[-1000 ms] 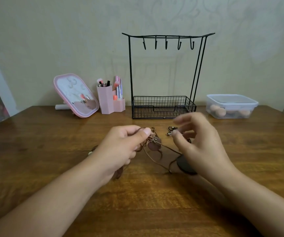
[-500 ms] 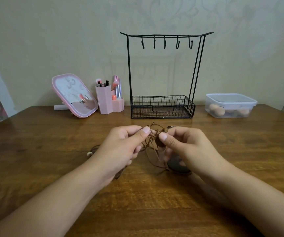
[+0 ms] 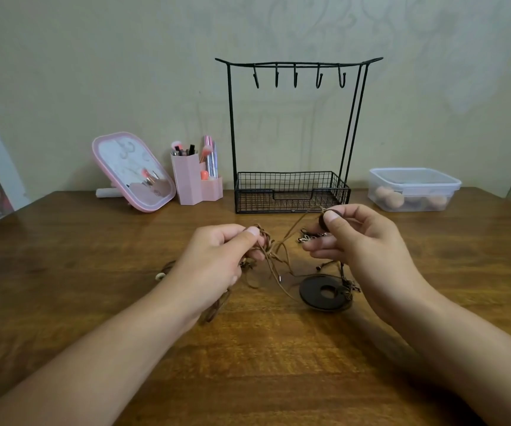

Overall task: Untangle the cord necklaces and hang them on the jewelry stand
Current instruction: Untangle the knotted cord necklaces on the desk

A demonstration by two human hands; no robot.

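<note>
1. Head view, hands: the left hand (image 3: 217, 259) is closed in a loose fist just above the wooden table (image 3: 63, 272), its thumb and forefinger pinching a knotted bunch of the brown cord necklaces (image 3: 274, 253).
2. The right hand (image 3: 361, 241) sits a little higher and to the right. Its thumb and forefinger pinch a small dark round pendant (image 3: 325, 221), and the other fingers are half curled below it, near some small metal clasps (image 3: 305, 238).
3. A tan cord runs taut from the left hand's knot up to the pendant in the right hand. More loops of cord droop between the two hands down to the tabletop.
4. A large dark ring pendant (image 3: 325, 292) lies flat on the table near the right wrist, with cord attached to it. Further cord and a pale bead (image 3: 160, 276) show to the left of the left hand, partly hidden by it.
5. The black wire jewelry stand (image 3: 297, 133) is at the far side of the table, centred, against the wall. Its five hooks (image 3: 295, 78) carry nothing and it has a mesh basket as a base.
6. Left of the stand are a pink holder (image 3: 192, 186) with makeup brushes and a tilted pink-framed mirror (image 3: 133, 172).
7. Right of the stand is a clear lidded box (image 3: 414, 189) with rounded peach-coloured items inside.
</note>
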